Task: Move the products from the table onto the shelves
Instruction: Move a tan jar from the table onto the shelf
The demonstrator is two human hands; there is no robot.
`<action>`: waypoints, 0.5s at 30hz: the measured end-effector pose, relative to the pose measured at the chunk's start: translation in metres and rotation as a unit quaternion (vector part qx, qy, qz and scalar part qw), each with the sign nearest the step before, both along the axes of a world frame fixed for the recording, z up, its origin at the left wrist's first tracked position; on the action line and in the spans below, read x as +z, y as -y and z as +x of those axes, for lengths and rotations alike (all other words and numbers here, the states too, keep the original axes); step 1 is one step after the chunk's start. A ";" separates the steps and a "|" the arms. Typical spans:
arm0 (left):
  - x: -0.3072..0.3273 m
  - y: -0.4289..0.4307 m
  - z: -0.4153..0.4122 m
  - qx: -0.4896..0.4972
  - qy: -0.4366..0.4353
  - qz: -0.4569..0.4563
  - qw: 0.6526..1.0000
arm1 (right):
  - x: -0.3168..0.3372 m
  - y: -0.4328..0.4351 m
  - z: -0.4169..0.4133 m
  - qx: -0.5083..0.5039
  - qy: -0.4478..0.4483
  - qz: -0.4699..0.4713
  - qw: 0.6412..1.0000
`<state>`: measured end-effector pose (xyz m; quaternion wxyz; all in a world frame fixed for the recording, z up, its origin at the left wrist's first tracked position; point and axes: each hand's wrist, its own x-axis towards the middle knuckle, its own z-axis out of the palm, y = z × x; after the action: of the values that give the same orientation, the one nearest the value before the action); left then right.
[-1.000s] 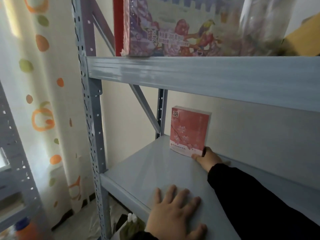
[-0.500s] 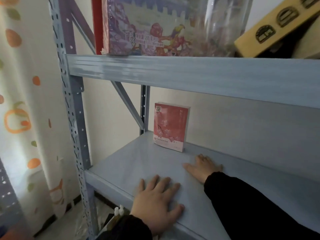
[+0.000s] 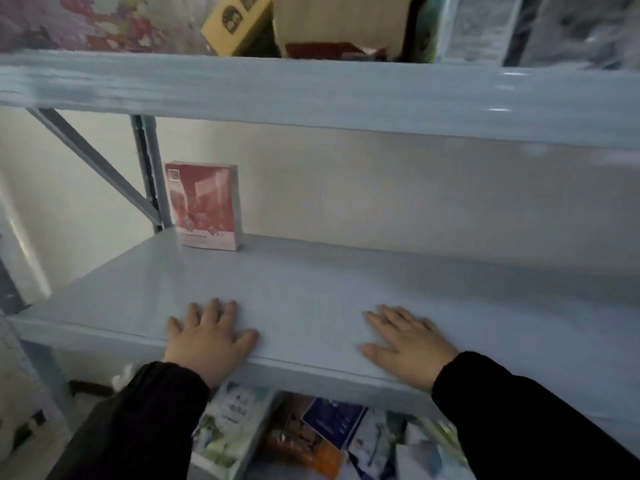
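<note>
A red and white box [image 3: 204, 206] stands upright at the back left corner of the grey middle shelf [image 3: 311, 282], free of both hands. My left hand [image 3: 207, 337] lies flat, palm down, on the shelf's front edge. My right hand [image 3: 408, 341] also rests flat with fingers spread, farther right on the same front edge. Neither hand holds anything. Both arms wear black sleeves.
The upper shelf [image 3: 311, 91] overhangs close above, carrying a yellow box [image 3: 235, 26] and several packaged goods. Several packets [image 3: 311, 434] lie on the level below. A diagonal brace [image 3: 97, 164] and upright post [image 3: 149, 174] stand at the left rear.
My right hand let go of the red box and drew back to the shelf's front edge. The box stays standing at the back. The view swung right and down.
</note>
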<state>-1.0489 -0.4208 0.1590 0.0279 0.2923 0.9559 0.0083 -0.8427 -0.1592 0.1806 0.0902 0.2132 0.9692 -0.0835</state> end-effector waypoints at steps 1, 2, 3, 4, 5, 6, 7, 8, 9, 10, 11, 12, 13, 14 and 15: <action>-0.002 -0.015 0.022 -0.033 -0.012 -0.029 0.999 | 0.000 -0.005 0.025 -0.011 -0.007 0.003 1.000; -0.003 -0.031 0.047 -0.072 -0.024 -0.055 0.996 | 0.000 -0.010 0.051 -0.024 -0.014 0.007 1.000; -0.007 -0.050 0.074 -0.111 -0.040 -0.065 0.991 | -0.002 -0.014 0.078 -0.038 -0.023 0.013 0.999; -0.009 -0.068 0.104 -0.142 -0.051 -0.059 0.987 | -0.005 -0.020 0.107 -0.054 -0.031 0.019 0.998; -0.010 -0.086 0.137 -0.165 -0.051 -0.032 0.984 | -0.007 -0.024 0.138 -0.067 -0.042 0.020 0.997; -0.009 -0.104 0.172 -0.190 -0.039 0.004 0.981 | -0.012 -0.028 0.171 -0.078 -0.056 0.019 0.995; -0.012 -0.120 0.206 -0.225 -0.029 0.039 0.973 | -0.017 -0.030 0.204 -0.086 -0.075 0.020 0.993; -0.016 -0.134 0.241 -0.271 -0.025 0.068 0.960 | -0.022 -0.032 0.239 -0.096 -0.094 0.021 0.991; -0.020 -0.146 0.277 -0.320 -0.020 0.105 0.941 | -0.029 -0.034 0.274 -0.114 -0.106 0.018 0.988; -0.025 -0.157 0.312 -0.362 -0.007 0.141 0.921 | -0.036 -0.036 0.309 -0.145 -0.093 -0.001 0.985; -0.029 -0.166 0.344 -0.391 0.031 0.154 0.907 | -0.041 -0.033 0.344 -0.180 -0.061 -0.034 0.981; -0.030 -0.175 0.375 -0.405 0.090 0.131 0.900 | -0.049 -0.031 0.380 -0.217 0.002 -0.074 0.973; -0.033 -0.183 0.403 -0.415 0.145 0.073 0.895 | -0.057 -0.028 0.414 -0.238 0.079 -0.110 0.962; -0.037 -0.192 0.431 -0.435 0.181 -0.012 0.882 | -0.061 -0.022 0.448 -0.254 0.147 -0.143 0.945; -0.042 -0.201 0.456 -0.461 0.196 -0.105 0.859 | -0.069 -0.018 0.480 -0.270 0.194 -0.169 0.928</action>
<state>-0.5926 -0.2197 0.1175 0.2453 0.6873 0.6820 -0.0485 -0.3629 -0.1408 0.1121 0.2852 0.4604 0.8103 -0.2238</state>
